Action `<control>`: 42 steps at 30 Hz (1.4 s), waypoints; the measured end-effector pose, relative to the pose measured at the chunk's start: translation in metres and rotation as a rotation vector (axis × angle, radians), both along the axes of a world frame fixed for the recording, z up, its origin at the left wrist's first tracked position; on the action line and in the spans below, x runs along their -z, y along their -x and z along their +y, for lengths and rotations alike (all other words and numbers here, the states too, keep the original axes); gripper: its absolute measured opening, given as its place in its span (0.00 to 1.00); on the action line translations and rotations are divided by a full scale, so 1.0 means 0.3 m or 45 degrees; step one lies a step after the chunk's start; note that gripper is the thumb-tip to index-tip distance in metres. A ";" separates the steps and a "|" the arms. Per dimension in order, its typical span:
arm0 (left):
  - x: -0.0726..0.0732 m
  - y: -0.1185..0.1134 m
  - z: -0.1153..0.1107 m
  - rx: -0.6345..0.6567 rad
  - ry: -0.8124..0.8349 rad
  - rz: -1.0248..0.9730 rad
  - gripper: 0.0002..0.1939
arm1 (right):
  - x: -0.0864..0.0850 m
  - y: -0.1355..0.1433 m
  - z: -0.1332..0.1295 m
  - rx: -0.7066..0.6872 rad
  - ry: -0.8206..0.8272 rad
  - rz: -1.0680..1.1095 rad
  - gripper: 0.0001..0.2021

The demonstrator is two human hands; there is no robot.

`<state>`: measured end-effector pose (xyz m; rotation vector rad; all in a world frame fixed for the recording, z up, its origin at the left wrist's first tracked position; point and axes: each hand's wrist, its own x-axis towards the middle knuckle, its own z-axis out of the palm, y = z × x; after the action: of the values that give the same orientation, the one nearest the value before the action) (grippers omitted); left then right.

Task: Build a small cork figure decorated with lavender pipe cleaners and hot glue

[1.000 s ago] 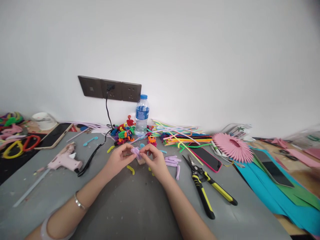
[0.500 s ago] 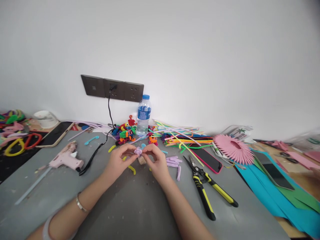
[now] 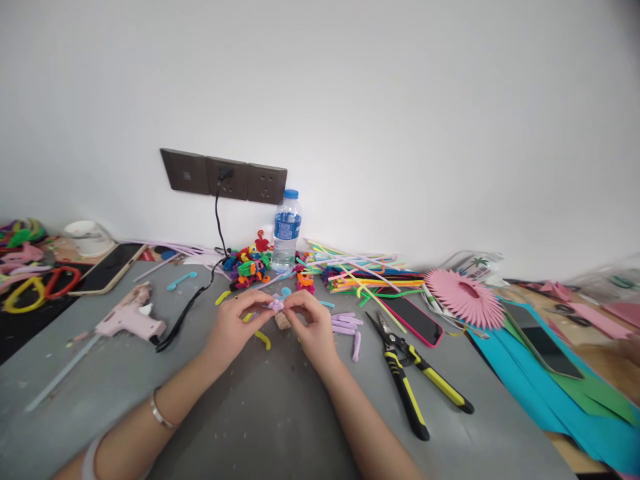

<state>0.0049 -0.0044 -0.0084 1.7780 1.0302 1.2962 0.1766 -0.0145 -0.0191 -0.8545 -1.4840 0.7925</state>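
Between my fingertips, over the middle of the grey mat, is a small curled piece of lilac pipe cleaner [image 3: 275, 305]. My left hand [image 3: 236, 328] pinches it from the left, thumb and forefinger closed. From the right, my right hand [image 3: 314, 325] has its thumb and forefinger closed at the piece's other side. A beige lump [image 3: 283, 321] lies just behind and below the fingers. Short yellow pipe cleaner bits [image 3: 262, 339] rest near my left hand. Several short lilac pipe cleaner pieces [image 3: 345, 325] lie to the right of my right hand.
Yellow-black snips [image 3: 403, 347] lie at right beside a pink-edged phone [image 3: 414, 321]. At left rests a pink glue gun [image 3: 131, 320] with its black cord. Behind stand a water bottle [image 3: 287, 233] and a heap of long pipe cleaners [image 3: 373, 275]. Blue paper [image 3: 525, 373] lies far right.
The view has shifted very slightly. Both hands stay at the lilac piece, with only a tiny change in the fingers.
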 end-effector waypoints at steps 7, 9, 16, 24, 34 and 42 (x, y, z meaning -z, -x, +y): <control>-0.004 0.003 0.002 -0.071 -0.062 0.076 0.03 | 0.003 0.000 0.001 -0.007 0.001 -0.018 0.05; 0.000 0.004 0.003 -0.073 -0.061 0.081 0.03 | 0.006 -0.001 0.001 -0.003 0.000 -0.026 0.05; 0.004 0.004 0.004 -0.068 -0.066 0.089 0.04 | 0.001 -0.002 0.001 0.002 0.011 -0.045 0.04; 0.001 0.004 0.002 -0.056 -0.009 0.074 0.06 | -0.002 -0.003 0.005 -0.020 0.048 -0.030 0.04; -0.004 -0.004 -0.001 -0.034 0.076 0.000 0.06 | 0.007 0.003 0.003 -0.077 0.156 0.031 0.04; -0.011 0.002 0.006 -0.068 0.009 0.125 0.06 | 0.007 0.009 -0.001 -0.058 0.137 -0.018 0.02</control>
<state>0.0044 -0.0025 -0.0052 1.8355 1.1423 1.2459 0.1738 -0.0147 -0.0212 -0.9106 -1.4881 0.9083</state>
